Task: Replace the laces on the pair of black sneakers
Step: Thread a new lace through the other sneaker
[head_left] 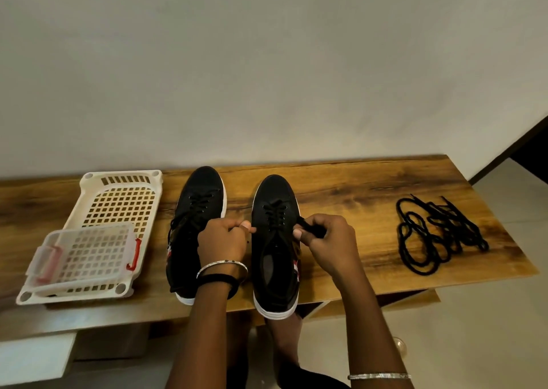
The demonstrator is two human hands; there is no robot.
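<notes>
A long bench (355,187) with a warm, streaky wood-grain top stands against a plain off-white wall (267,62). Pale floor (489,329) shows below and to the right of it, and a dark strip of trim crosses the far right corner. The right sneaker (275,189), black with a white sole, lies between the two hands, toe to the wall and heel just past the bench's near edge. The right hand (329,243) is curled at its right side, thumb and forefinger pinching a black lace end (311,230) drawn out from the eyelets. The left hand (224,240), which has a metal bangle (221,265) at the wrist, is curled at the shoe's other side with thumb against forefinger. Whether it holds anything cannot be told. The left sneaker (204,187), still laced, lies just beyond and under that hand. Well to the right of the right hand lies a heap of loose laces (439,234). Left of the left hand sits a white lattice basket (89,187), with a clear box (86,252) with red clasps resting in it.
</notes>
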